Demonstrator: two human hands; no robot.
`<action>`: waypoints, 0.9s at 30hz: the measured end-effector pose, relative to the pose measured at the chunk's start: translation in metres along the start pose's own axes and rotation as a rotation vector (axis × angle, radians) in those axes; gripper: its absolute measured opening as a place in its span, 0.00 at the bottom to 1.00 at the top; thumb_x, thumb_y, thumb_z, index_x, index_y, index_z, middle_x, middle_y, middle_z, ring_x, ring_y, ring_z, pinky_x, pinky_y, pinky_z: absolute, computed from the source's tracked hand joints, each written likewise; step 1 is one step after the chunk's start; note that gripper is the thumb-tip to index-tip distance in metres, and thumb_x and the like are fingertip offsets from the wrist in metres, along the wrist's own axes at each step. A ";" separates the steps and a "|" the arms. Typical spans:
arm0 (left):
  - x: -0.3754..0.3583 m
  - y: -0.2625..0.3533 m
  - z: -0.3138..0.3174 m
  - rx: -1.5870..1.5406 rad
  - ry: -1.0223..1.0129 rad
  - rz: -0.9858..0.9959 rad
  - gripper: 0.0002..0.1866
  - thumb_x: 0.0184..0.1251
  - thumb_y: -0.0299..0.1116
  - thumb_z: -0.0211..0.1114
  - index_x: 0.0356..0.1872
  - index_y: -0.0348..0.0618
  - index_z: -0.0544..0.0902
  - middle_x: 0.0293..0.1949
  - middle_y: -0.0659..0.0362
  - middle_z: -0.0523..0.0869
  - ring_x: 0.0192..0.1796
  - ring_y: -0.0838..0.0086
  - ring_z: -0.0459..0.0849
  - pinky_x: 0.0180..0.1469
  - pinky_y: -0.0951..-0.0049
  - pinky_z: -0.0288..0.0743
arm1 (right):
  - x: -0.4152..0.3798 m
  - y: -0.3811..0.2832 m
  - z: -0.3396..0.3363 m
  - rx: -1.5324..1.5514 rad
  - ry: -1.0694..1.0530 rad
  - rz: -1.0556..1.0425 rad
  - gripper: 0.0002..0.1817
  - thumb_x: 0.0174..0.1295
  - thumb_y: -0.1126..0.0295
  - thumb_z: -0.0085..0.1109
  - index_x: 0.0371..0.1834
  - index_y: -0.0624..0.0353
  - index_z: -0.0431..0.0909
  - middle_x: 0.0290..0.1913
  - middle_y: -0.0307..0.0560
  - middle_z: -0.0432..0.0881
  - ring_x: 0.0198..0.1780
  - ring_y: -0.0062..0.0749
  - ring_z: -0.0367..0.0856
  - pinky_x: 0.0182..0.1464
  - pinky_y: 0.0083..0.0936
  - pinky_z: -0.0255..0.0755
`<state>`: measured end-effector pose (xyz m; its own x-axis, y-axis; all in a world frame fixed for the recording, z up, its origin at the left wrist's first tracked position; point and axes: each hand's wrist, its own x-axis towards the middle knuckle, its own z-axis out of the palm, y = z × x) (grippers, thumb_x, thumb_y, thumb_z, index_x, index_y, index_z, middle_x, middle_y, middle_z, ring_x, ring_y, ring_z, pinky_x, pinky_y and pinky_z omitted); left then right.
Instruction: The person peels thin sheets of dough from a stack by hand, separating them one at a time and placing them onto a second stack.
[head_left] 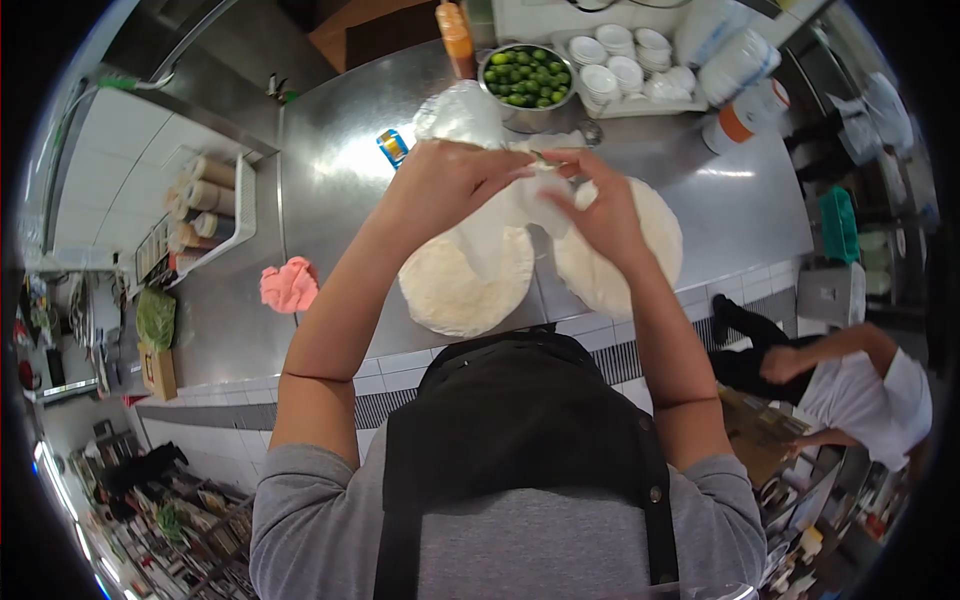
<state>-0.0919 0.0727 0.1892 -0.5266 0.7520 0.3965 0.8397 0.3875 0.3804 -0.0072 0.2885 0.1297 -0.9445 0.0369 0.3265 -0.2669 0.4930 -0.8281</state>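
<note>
Head view: metal bowl point(527, 119) of limes point(526, 76) beyond hands point(446, 181) close together, grip unclear.

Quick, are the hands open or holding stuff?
Left hand: fingers bent; can't tell if it's holding anything.
Right hand: half-curled, thumb blurry; can't tell either.

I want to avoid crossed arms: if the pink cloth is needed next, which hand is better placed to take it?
Probably the left hand: it is nearer the pink cloth, which lies outside the left forearm; the right hand must cross over.
</note>
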 end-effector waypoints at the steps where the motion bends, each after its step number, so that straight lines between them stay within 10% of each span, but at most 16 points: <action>1: 0.012 -0.001 0.010 -0.019 -0.005 0.017 0.12 0.66 0.42 0.70 0.47 0.54 0.90 0.25 0.58 0.88 0.27 0.63 0.87 0.32 0.63 0.79 | 0.005 0.009 -0.019 -0.016 0.014 0.015 0.24 0.56 0.70 0.74 0.58 0.58 0.81 0.49 0.49 0.87 0.47 0.32 0.87 0.54 0.32 0.76; 6: 0.068 -0.005 0.051 -0.213 0.055 0.019 0.13 0.54 0.36 0.80 0.36 0.40 0.90 0.28 0.55 0.88 0.25 0.67 0.85 0.31 0.70 0.78 | 0.016 0.013 -0.112 -0.154 0.235 0.075 0.06 0.63 0.75 0.66 0.42 0.60 0.88 0.42 0.44 0.90 0.44 0.33 0.86 0.59 0.33 0.75; 11: 0.075 0.015 0.091 -0.324 0.156 0.253 0.07 0.53 0.26 0.77 0.33 0.42 0.89 0.30 0.59 0.86 0.34 0.65 0.85 0.35 0.68 0.79 | -0.038 0.031 -0.158 -0.375 0.278 -0.063 0.09 0.62 0.80 0.65 0.43 0.57 0.88 0.45 0.43 0.89 0.53 0.36 0.85 0.74 0.43 0.62; 21: 0.019 0.035 0.219 -0.245 0.053 -0.090 0.04 0.59 0.26 0.70 0.34 0.48 0.90 0.38 0.59 0.87 0.38 0.62 0.87 0.37 0.66 0.81 | -0.154 0.120 -0.115 0.077 0.304 0.500 0.03 0.65 0.82 0.59 0.39 0.64 0.80 0.50 0.47 0.89 0.61 0.33 0.81 0.68 0.31 0.68; 27: 0.035 0.037 0.245 -0.737 0.002 -0.395 0.13 0.71 0.35 0.64 0.53 0.44 0.80 0.49 0.50 0.86 0.45 0.55 0.87 0.45 0.62 0.81 | -0.111 0.133 -0.124 0.283 0.357 0.517 0.05 0.65 0.76 0.58 0.32 0.60 0.72 0.30 0.31 0.74 0.36 0.15 0.70 0.42 0.16 0.65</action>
<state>-0.0466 0.2439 0.0122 -0.7648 0.6329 0.1210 0.2922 0.1734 0.9405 0.0861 0.4579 0.0405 -0.8558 0.5146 -0.0522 0.1150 0.0909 -0.9892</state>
